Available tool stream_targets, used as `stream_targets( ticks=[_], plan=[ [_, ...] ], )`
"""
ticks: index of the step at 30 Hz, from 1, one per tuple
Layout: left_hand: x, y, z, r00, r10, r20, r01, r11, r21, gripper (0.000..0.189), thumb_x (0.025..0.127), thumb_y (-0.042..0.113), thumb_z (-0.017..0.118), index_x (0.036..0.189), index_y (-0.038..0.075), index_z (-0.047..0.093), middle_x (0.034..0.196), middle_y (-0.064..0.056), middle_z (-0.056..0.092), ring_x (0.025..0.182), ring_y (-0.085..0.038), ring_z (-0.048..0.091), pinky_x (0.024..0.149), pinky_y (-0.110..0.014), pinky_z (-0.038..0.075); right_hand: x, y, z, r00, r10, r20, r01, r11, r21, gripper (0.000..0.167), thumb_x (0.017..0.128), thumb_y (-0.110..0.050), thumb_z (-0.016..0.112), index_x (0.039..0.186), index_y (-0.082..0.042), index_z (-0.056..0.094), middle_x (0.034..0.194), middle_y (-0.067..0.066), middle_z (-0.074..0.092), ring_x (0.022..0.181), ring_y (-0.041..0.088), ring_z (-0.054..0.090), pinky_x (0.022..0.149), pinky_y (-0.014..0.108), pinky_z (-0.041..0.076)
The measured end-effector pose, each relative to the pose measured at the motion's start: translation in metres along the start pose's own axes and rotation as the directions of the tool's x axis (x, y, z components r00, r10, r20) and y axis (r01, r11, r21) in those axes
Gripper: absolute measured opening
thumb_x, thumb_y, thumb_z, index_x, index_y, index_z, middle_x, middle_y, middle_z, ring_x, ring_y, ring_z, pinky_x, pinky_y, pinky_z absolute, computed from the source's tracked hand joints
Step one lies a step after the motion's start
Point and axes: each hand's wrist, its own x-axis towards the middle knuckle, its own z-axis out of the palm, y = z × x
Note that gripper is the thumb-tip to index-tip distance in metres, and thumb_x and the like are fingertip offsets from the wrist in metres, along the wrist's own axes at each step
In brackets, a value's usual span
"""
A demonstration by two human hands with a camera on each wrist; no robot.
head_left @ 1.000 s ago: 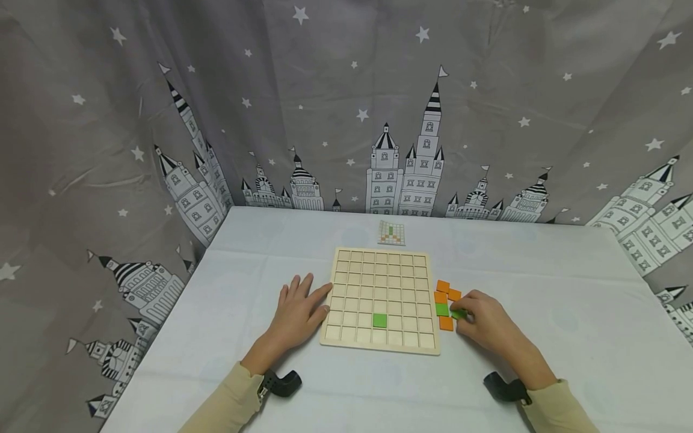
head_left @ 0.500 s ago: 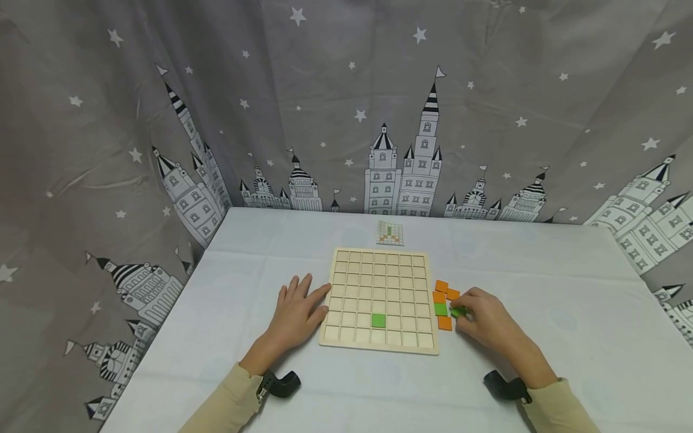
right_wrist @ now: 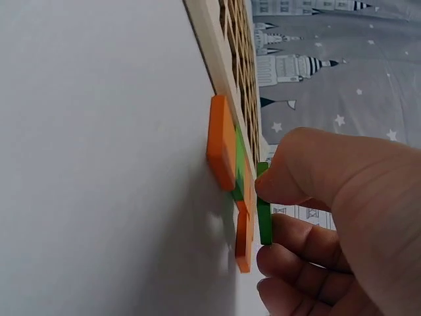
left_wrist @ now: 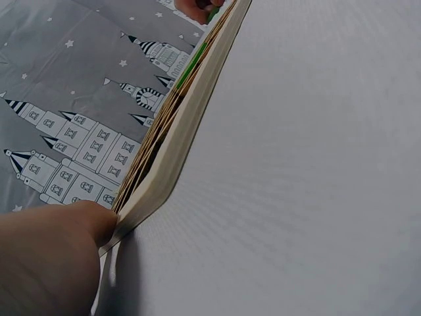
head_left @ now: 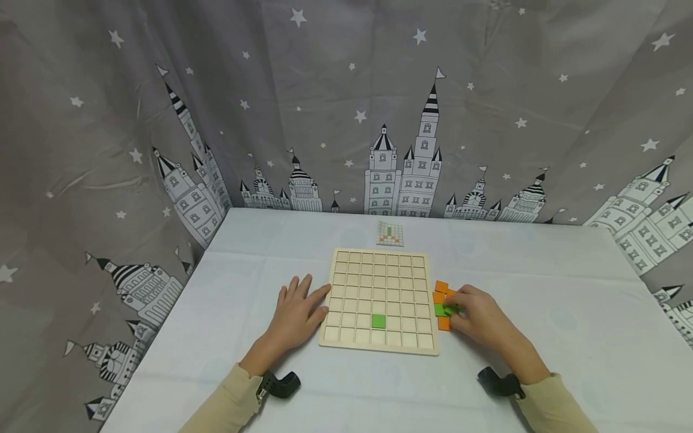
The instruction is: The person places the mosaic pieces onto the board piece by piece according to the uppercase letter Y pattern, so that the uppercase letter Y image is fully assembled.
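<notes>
"Across the head view, where are the hands?"
"The left hand, fingers spread, touches the wooden grid board; the right hand pinches a green square tile beside orange tiles, right of the board."
"Left wrist view?"
"The left hand meets the board's edge."
"Right wrist view?"
"That tile is pinched edge-on, near the orange ones."

The left grip is lying with fingers spread, apparently palm-down, its underside being hidden. The right grip is pinching between thumb and curled fingers, while both forearms are slanting inward.
</notes>
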Motion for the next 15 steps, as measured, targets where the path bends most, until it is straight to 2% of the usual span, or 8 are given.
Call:
stream_targets(
  ticks=[4, 9, 15],
  plan=[
    [0.0, 0.001, -0.001, 1.0, 0.003, 0.001, -0.003, 1.0, 0.002, 0.045, 0.1, 0.025, 0.06, 0.144, 0.012, 0.059, 0.158, -0.032, 0.038, 0.149, -0.058, 0.025, 0.115, -0.077, 0.018, 0.005, -0.004, 0.001, 1.0, -0.004, -0.003, 0.004, 1.0, 0.02, 0.028, 0.075, 0.0, 0.072, 0.101, -0.009, 0.079, 0.096, 0.002, 0.067, 0.084, 0.013, 0.057, 0.075, 0.032, 0.053],
    [0.0, 0.001, -0.001, 1.0, 0.007, -0.006, -0.007, 1.0, 0.004, 0.045, 0.1, 0.025, 0.058, 0.143, 0.013, 0.06, 0.157, -0.032, 0.039, 0.148, -0.059, 0.026, 0.115, -0.077, 0.019, 0.012, -0.01, 0.001, 1.0, -0.019, 0.01, 0.018, 0.999, 0.043, 0.028, 0.076, 0.0, 0.071, 0.101, -0.009, 0.08, 0.093, 0.001, 0.065, 0.079, 0.013, 0.052, 0.069, 0.027, 0.045],
    [0.001, 0.0, -0.001, 1.0, 0.006, 0.0, -0.006, 1.0, 0.004, 0.045, 0.1, 0.025, 0.059, 0.143, 0.012, 0.059, 0.157, -0.032, 0.038, 0.149, -0.059, 0.025, 0.115, -0.077, 0.019, 0.019, -0.017, 0.005, 0.997, -0.073, 0.007, 0.073, 0.996, 0.043, 0.026, 0.076, -0.001, 0.074, 0.101, -0.006, 0.079, 0.092, 0.003, 0.065, 0.076, 0.012, 0.049, 0.067, 0.025, 0.044]
  ],
)
